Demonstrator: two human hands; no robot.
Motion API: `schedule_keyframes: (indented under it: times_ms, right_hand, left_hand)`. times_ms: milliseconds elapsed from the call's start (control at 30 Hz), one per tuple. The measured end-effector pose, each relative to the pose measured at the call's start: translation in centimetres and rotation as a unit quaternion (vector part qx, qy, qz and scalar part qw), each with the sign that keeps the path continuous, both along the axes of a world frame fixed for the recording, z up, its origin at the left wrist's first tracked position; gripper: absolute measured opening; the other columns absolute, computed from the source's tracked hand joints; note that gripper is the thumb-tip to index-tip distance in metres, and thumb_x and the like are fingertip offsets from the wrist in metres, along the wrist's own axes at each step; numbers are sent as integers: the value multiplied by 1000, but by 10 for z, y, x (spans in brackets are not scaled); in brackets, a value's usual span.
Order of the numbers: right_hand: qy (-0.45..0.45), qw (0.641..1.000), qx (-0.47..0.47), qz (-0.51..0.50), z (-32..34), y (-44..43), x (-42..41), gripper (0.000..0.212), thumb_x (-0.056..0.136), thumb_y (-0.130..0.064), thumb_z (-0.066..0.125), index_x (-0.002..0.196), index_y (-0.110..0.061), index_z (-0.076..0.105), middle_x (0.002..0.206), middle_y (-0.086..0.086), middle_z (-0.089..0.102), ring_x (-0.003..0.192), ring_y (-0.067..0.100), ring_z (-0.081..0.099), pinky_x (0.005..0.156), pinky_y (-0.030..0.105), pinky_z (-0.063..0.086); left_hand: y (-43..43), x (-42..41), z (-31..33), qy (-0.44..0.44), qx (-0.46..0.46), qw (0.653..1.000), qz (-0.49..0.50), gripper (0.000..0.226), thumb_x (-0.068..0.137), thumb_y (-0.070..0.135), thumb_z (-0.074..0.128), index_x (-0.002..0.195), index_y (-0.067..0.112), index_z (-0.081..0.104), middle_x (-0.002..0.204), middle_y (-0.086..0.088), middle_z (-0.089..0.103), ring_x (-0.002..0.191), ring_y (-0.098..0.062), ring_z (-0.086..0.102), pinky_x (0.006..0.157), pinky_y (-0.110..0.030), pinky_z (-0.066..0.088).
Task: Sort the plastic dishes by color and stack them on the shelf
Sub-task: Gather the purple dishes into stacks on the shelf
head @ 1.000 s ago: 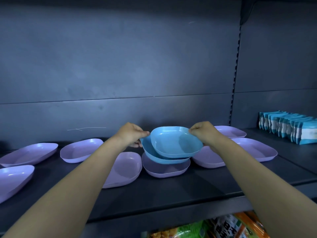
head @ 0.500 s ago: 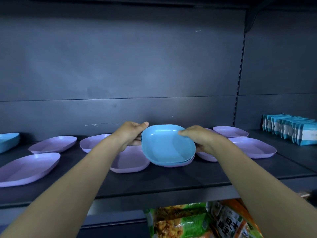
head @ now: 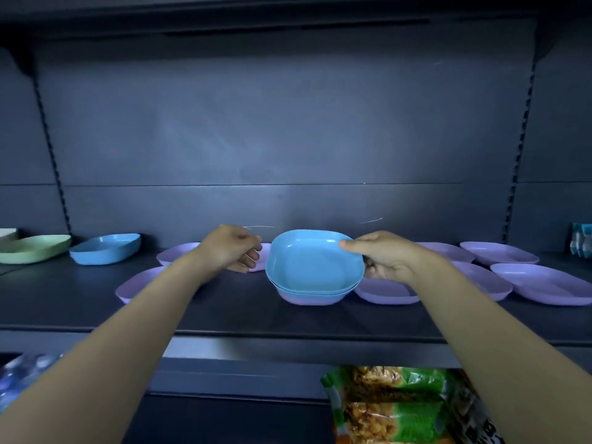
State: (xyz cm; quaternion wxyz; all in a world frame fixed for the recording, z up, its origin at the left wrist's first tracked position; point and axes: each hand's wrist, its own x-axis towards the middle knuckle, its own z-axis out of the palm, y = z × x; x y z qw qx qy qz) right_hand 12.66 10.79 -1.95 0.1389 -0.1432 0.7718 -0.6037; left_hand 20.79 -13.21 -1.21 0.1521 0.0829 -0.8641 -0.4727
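Observation:
Two nested blue dishes (head: 312, 264) sit on top of a purple dish (head: 312, 299) in the middle of the dark shelf (head: 230, 312). My right hand (head: 386, 257) pinches the top blue dish's right rim, thumb over the edge and fingers beneath. My left hand (head: 232, 248) hovers just left of the stack, fingers loosely curled, holding nothing and a small gap away from the rim. Another blue dish (head: 105, 248) and a green dish (head: 32, 249) rest at the far left of the shelf.
Several purple dishes lie spread over the shelf, some to the left (head: 137, 285) and more to the right (head: 541, 283). Blue-and-white packets (head: 581, 240) stand at the right edge. Snack bags (head: 400, 405) and bottles (head: 19, 376) fill the level below.
The two blue dishes came down and nested on the purple dish. My left hand let go of the rim and drew slightly left; my right hand still holds on. The view shifted left.

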Motion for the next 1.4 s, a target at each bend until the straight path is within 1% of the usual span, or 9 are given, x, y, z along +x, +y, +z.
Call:
schedule_keyframes:
  times_ms: [67,233,333,467,533,633,867,1100,1400]
  right_hand:
    - [-19,1000,-24,9,-1,-20,3,11,90,-18,62,83,-8,62,69,3,56,57,12,47,50,17,41]
    - [-49,998,-25,9,-7,-79,14,16,91,-23,61,94,-7,64,91,9,63,81,20,56,70,25,45]
    - [-59,998,-28,-8,-14,-115,20,25,92,-28,58,105,-8,65,97,7,69,85,22,63,68,29,51]
    - [-68,997,-33,-34,-25,-160,26,36,95,-27,51,70,-18,76,72,-2,74,77,20,66,64,28,50]
    - [-73,996,-33,-50,-27,-179,28,33,94,-27,49,78,-21,76,76,-4,76,79,18,68,63,27,52]
    - [-83,994,-44,-62,-30,-205,29,26,95,-32,48,105,-20,69,100,3,74,92,21,69,70,32,54]
    - [-108,982,-90,-130,-39,-230,37,13,94,-24,54,98,-13,60,89,5,68,80,20,64,65,35,51]
    - [-108,977,-107,-148,-39,-237,38,19,94,-25,55,107,-12,59,92,5,69,81,22,65,64,35,52]
    - [-95,985,-112,-93,-25,-259,51,15,91,-23,57,100,-21,69,82,-2,72,73,17,67,59,28,54]
  left_hand:
    - [-27,10,0,4,-26,999,32,22,93,20,50,83,6,63,74,-6,62,62,-18,58,49,-15,52]
    - [-103,29,-7,6,-82,993,83,29,94,28,49,85,6,65,78,-5,65,69,-19,59,60,-23,49]
    - [-149,32,-14,-2,-176,978,113,31,92,29,49,69,10,59,72,-4,62,71,-25,57,64,-28,43]
    - [-200,32,-22,-31,-251,958,137,40,94,34,47,63,8,45,73,-10,53,72,-27,44,57,-29,32]
    - [-221,30,-30,-57,-263,955,127,45,93,40,46,60,10,40,68,-10,49,69,-26,42,56,-29,31]
    - [-245,21,-45,-115,-175,976,67,42,90,44,50,68,8,51,68,-10,54,64,-24,49,64,-29,46]
    - [-262,2,-62,-153,-20,988,-8,30,87,33,62,88,3,66,70,-4,59,58,-13,54,53,-19,48]
    - [-261,1,-64,-146,102,984,-24,20,86,8,63,68,4,55,70,-7,60,63,-12,60,56,-16,55]
    - [-297,52,-54,-113,163,980,28,25,89,6,60,67,6,48,72,-10,56,65,-15,56,46,-14,54]
